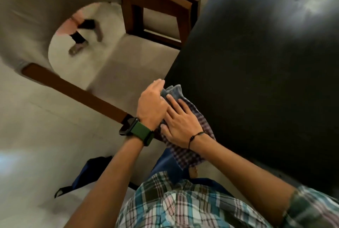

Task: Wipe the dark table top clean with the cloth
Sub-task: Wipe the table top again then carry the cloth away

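Both my hands flat, fingers straight: left hand (153, 104) and right hand (180, 124) press checked cloth (190, 154) at dark bench (256, 62) edge; chair (157, 5) close beside, bag (91, 171) on floor.

Cloth (190, 136) mostly hidden under both hands; table top (266, 62) cut off right; bkgd person (80, 31) blurred.
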Tool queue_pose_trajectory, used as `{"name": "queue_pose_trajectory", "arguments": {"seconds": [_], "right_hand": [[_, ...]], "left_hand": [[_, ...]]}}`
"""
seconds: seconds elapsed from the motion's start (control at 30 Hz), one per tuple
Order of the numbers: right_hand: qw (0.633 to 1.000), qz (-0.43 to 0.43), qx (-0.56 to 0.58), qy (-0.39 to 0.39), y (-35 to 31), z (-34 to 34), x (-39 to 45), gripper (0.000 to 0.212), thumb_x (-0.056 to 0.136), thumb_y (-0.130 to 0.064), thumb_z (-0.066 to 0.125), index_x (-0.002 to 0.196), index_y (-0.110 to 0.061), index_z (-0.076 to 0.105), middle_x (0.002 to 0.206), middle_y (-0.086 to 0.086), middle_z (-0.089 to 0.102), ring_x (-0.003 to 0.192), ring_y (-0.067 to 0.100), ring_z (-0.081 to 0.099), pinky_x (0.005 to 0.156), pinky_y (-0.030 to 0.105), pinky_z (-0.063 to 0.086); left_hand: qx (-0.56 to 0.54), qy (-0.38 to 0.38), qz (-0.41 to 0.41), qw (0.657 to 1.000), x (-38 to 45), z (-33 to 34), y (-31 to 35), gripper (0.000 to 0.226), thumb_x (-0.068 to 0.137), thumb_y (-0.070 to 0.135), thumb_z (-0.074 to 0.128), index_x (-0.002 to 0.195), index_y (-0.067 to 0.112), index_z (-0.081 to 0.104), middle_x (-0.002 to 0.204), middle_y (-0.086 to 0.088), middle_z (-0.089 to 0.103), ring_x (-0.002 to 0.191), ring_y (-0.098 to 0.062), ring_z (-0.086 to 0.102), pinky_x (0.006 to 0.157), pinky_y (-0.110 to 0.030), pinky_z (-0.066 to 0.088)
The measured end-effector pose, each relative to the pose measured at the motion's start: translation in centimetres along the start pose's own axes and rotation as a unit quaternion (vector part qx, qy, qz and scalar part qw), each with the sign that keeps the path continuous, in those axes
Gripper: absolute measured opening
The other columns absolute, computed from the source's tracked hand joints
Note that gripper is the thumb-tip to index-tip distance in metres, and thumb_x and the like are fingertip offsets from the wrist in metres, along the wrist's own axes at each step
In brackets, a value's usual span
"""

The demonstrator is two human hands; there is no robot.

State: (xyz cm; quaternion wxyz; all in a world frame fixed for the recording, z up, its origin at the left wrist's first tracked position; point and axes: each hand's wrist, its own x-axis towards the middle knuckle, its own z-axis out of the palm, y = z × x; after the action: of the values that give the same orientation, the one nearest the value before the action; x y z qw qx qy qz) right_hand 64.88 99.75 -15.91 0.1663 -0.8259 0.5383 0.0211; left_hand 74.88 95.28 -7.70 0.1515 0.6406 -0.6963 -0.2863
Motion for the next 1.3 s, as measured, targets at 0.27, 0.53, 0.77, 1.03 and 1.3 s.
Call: {"name": "queue_pose_trajectory", "arguments": {"seconds": [0.27,0.53,0.77,1.03,1.3], "right_hand": [[0.984,0.174,0.001,0.044,10.8,-5.6,10.7,0.065,0.095,-0.042,0.028,0.150,-0.015,0.006,0.159,0.005,0.002,0.146,0.022,-0.002,0.116,0.041,0.000],[0.996,0.076,0.031,0.041,2.4,-2.8,5.2,0.063,0.093,-0.040,0.037,0.149,-0.017,0.019,0.158,0.003,0.015,0.145,0.024,0.003,0.116,0.043,-0.001],[0.987,0.151,0.019,0.044,4.6,-1.2,-0.9,0.065,0.091,-0.044,0.031,0.150,-0.020,0.015,0.158,0.001,0.011,0.146,0.019,0.001,0.115,0.043,-0.003],[0.846,0.522,0.041,0.104,15.9,-1.3,-11.9,0.074,0.084,-0.045,0.017,0.151,-0.016,0.007,0.159,0.003,0.004,0.146,0.020,-0.001,0.117,0.045,0.001],[0.935,0.341,0.048,0.084,1.7,0.2,-4.1,0.070,0.088,-0.044,0.036,0.148,-0.013,0.022,0.156,0.009,0.019,0.145,0.029,0.005,0.116,0.052,0.005]], "left_hand": [[0.015,-0.014,-0.004,1.000,0.4,-0.5,-0.9,0.063,0.077,-0.015,0.037,0.137,0.003,0.038,0.148,-0.011,0.037,0.139,-0.018,0.031,0.111,-0.015,0.015],[-0.012,-0.018,0.009,1.000,2.6,0.4,0.0,0.054,0.080,-0.006,0.038,0.133,-0.001,0.043,0.143,-0.016,0.043,0.136,-0.023,0.037,0.113,-0.022,0.021],[0.009,-0.084,0.081,0.993,4.3,1.9,3.1,0.050,0.084,-0.001,0.041,0.134,0.000,0.042,0.143,-0.015,0.043,0.134,-0.024,0.038,0.112,-0.028,0.026],[0.027,-0.164,0.163,0.972,3.2,4.7,7.1,0.057,0.084,-0.012,0.036,0.138,0.007,0.037,0.148,-0.009,0.038,0.140,-0.017,0.030,0.114,-0.024,0.021],[0.051,-0.187,0.224,0.955,4.3,5.4,7.6,0.053,0.084,-0.007,0.041,0.136,0.002,0.040,0.145,-0.013,0.041,0.137,-0.021,0.034,0.115,-0.028,0.023]]}}
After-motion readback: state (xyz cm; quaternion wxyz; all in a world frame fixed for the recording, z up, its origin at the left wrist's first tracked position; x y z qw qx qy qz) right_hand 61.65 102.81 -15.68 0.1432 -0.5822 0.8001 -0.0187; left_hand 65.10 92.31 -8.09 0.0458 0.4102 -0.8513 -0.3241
